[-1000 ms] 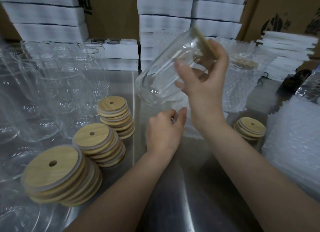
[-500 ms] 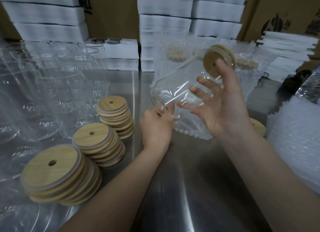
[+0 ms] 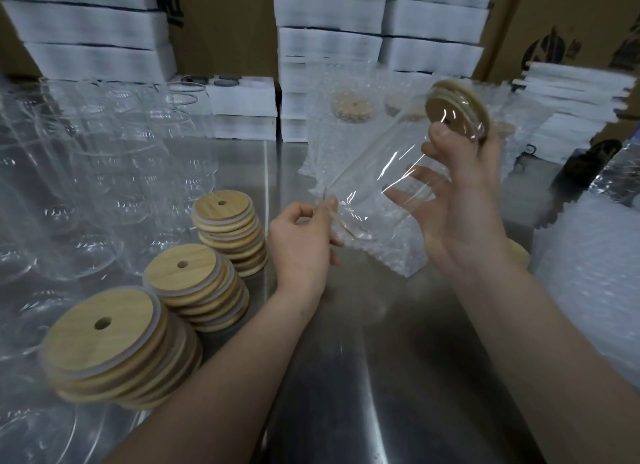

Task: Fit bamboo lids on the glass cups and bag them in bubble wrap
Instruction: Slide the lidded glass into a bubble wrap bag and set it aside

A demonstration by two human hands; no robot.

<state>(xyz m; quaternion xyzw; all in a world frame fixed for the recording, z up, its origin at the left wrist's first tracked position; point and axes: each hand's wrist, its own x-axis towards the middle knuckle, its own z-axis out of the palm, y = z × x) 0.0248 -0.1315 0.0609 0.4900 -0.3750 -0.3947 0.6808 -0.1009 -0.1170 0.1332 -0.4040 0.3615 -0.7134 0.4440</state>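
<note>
A clear glass cup [image 3: 384, 172] with a bamboo lid [image 3: 457, 112] on its mouth is tilted in the air, lid end up and to the right. My right hand [image 3: 460, 193] holds it near the lid, thumb on the lid's edge and fingers under the glass. The cup's base sits in the mouth of a bubble wrap bag [image 3: 374, 245]. My left hand [image 3: 301, 242] pinches that bag's edge at the cup's lower end. Three stacks of bamboo lids [image 3: 114, 346] stand at the left. Bare glass cups [image 3: 104, 172] crowd the far left.
Wrapped cups with lids [image 3: 349, 107] stand behind the held cup. Bubble wrap bags [image 3: 595, 276] pile at the right. White foam boxes [image 3: 329, 48] and cardboard cartons [image 3: 221, 20] wall the back. A few more lids [image 3: 519, 255] lie behind my right wrist on the steel table [image 3: 363, 377].
My right hand has turned the lidded cup and lowered its base into the bag. My left hand lifted the bag's edge from the table up to the cup.
</note>
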